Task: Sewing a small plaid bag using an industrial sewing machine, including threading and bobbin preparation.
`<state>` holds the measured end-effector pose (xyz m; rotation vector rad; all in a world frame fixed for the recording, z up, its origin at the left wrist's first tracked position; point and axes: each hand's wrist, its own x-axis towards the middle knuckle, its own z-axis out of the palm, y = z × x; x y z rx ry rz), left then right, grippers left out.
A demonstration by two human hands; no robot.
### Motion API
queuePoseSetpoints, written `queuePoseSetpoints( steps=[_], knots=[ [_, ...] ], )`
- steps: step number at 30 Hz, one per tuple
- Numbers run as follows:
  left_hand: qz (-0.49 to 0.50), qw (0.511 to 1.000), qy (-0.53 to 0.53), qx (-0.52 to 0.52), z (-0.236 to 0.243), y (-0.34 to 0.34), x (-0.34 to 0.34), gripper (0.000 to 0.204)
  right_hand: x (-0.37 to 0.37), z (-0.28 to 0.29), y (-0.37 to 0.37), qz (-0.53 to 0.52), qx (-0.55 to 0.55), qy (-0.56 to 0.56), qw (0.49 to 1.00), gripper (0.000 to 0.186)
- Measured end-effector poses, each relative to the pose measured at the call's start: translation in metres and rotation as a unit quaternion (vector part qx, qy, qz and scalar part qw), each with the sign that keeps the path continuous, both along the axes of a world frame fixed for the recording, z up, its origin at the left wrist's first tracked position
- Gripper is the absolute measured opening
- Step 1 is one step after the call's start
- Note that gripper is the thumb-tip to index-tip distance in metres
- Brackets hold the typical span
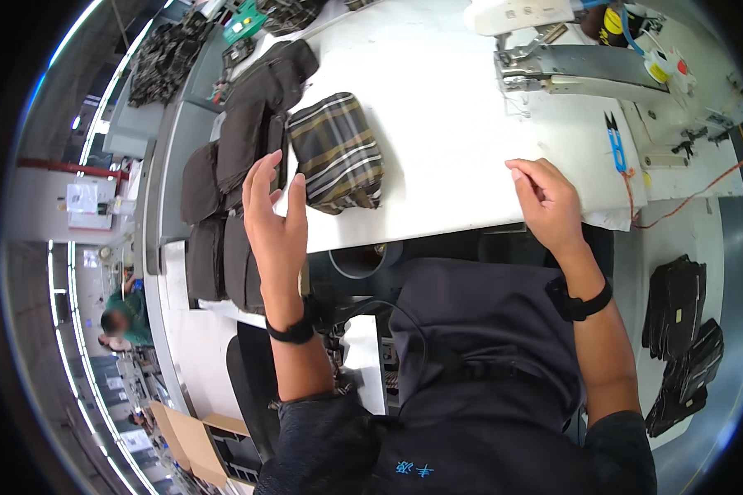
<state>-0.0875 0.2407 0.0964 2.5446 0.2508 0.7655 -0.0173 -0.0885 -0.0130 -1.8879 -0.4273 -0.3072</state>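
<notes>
My left hand is raised with its fingers apart and nothing in it. It is nearest to a folded pile of plaid fabric in dark, olive and white checks, which lies on the white table. Beside that pile, stacks of dark brown folded fabric line the table's left side, partly hidden by the hand. My right hand hovers over the table's near edge with fingers curled and thumb against the index finger; nothing shows in its grip. Blue thread snips lie to its right, tied to an orange cord.
A sewing machine stands at the far right of the table. More plaid fabric is heaped at far left. Dark fabric bundles lie low on the right. An open cardboard box sits lower left; a person in green is in the background.
</notes>
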Motion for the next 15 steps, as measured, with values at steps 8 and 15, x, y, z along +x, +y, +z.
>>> queuePoseSetpoints(
  steps=[8,15],
  knots=[
    [-0.027,0.976,0.151,-0.152,-0.042,0.074,0.015,0.04,-0.006,0.005,0.008,-0.007,-0.007,0.001,1.0,0.013],
    [-0.056,0.998,0.031,0.004,0.0,-0.015,0.003,0.019,-0.02,0.054,0.075,0.079,0.078,-0.097,0.989,0.016]
  ],
)
